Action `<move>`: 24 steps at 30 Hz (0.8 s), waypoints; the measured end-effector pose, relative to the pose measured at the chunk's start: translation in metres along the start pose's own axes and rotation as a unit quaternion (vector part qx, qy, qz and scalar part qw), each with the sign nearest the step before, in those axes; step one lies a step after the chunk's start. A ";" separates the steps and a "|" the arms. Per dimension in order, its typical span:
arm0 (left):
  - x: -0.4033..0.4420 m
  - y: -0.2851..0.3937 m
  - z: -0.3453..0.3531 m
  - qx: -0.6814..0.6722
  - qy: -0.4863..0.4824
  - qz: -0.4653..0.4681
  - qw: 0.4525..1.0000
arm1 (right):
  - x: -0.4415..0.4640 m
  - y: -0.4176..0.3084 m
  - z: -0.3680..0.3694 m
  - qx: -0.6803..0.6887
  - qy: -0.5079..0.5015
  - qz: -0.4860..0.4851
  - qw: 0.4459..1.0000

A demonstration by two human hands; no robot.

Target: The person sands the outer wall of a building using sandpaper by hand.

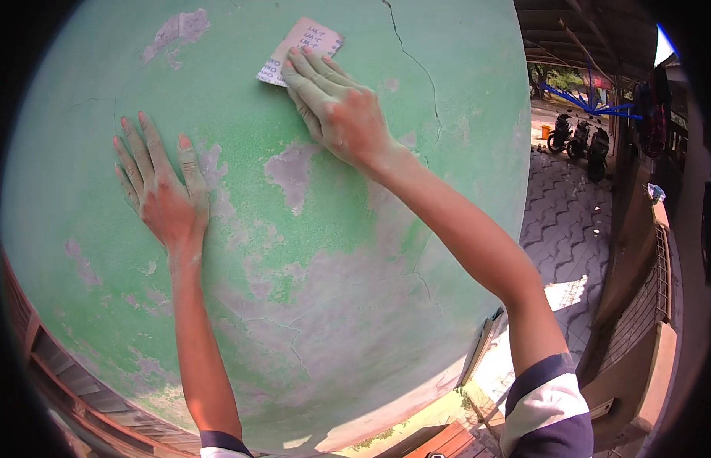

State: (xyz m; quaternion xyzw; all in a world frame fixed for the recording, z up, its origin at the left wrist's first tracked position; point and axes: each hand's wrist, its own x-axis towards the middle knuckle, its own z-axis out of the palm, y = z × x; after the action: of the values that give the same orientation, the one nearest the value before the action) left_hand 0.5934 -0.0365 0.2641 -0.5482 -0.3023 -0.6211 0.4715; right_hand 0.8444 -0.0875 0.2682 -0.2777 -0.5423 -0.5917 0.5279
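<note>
1. Head view: the right hand [352, 126] lies against the wall [310, 221], fingertips clamping a folded-looking sandpaper sheet [313, 37] to the green paint. The sheet's printed back faces out, and its upper part sticks out beyond the fingers.
2. The left hand [171, 206] is open and flat on the wall, lower down, fingers apart, holding nothing. Both hands look dusted with pale powder.
3. Between and below them are bare patches [292, 174]; a long crack [410, 57] runs to the right of the sheet.
4. What could go wrong, I'd judge: with only the fingertips pinning it, the sheet could slip or curl; powdery skin may cut grip; rubbing across the crack or flaking edges could snag the sheet or loosen more paint, dropping dust onto the raised arms.
</note>
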 end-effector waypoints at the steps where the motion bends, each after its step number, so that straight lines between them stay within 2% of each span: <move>1: 0.003 0.010 0.002 -0.001 0.005 -0.001 1.000 | -0.004 -0.016 0.000 0.014 -0.031 -0.066 0.997; 4: 0.006 0.021 0.005 -0.013 -0.006 -0.020 1.000 | 0.003 0.025 -0.014 0.020 -0.014 -0.036 0.999; 5: 0.004 0.019 0.005 -0.028 -0.008 -0.015 0.999 | 0.001 0.056 -0.018 -0.017 -0.004 -0.020 1.000; 7: -0.001 0.015 0.002 -0.035 -0.014 -0.015 0.999 | -0.002 0.107 -0.032 -0.060 0.048 0.076 0.994; 9: -0.006 0.020 0.001 -0.061 -0.009 0.006 0.998 | -0.007 0.128 -0.039 -0.081 0.078 0.198 0.974; 10: -0.007 0.024 -0.002 -0.056 -0.015 -0.001 0.998 | -0.006 0.115 -0.033 -0.075 0.070 0.198 0.975; 12: -0.004 0.034 -0.008 -0.048 -0.071 0.091 0.992 | -0.002 0.077 -0.012 -0.080 0.093 0.144 0.982; 14: -0.003 0.043 -0.008 -0.069 -0.081 0.093 0.990 | -0.005 0.008 -0.001 0.004 0.018 -0.008 1.000; 17: -0.006 0.039 -0.007 -0.100 -0.083 0.087 0.988 | 0.005 0.004 -0.003 0.006 0.001 -0.075 0.997; 21: -0.008 0.032 -0.005 -0.105 -0.069 0.055 0.991 | 0.030 0.078 -0.013 -0.121 0.083 0.121 0.982; 24: -0.007 0.038 -0.005 -0.090 -0.072 0.051 0.992 | 0.022 0.059 0.007 -0.123 0.092 0.123 0.980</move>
State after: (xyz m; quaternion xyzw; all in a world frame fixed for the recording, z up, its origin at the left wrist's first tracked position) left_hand 0.6264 -0.0533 0.2510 -0.6462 -0.2501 -0.5800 0.4283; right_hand 0.8912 -0.0799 0.3106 -0.3493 -0.3763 -0.6076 0.6060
